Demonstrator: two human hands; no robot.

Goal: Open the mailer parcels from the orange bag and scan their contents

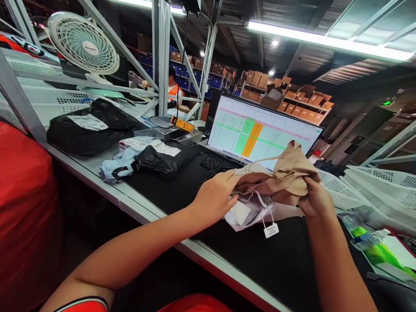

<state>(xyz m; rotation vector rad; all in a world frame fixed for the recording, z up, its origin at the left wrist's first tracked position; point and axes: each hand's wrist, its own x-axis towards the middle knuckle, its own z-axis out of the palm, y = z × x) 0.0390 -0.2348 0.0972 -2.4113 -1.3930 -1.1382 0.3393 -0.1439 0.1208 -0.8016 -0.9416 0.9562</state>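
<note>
A crumpled tan garment (290, 173) is bunched up between my two hands, above the black table mat. My left hand (215, 195) is closed at its left side, with fingertips partly hidden in the fabric and the white plastic bag. My right hand (317, 198) grips the garment's right side, thumb on top. Under the garment lies the translucent white plastic bag (286, 211), partly covered. A white hang tag (271, 230) dangles from a loop of white string at the front. Whether the lower part of the garment is inside the bag, I cannot tell.
A monitor (260, 125) showing a spreadsheet and a keyboard (221, 162) stand behind my hands. Black parcels (91, 125) and a grey-white parcel (121, 162) lie left, below a fan (83, 43). White baskets (386, 182) and a clear bottle (367, 240) are at right.
</note>
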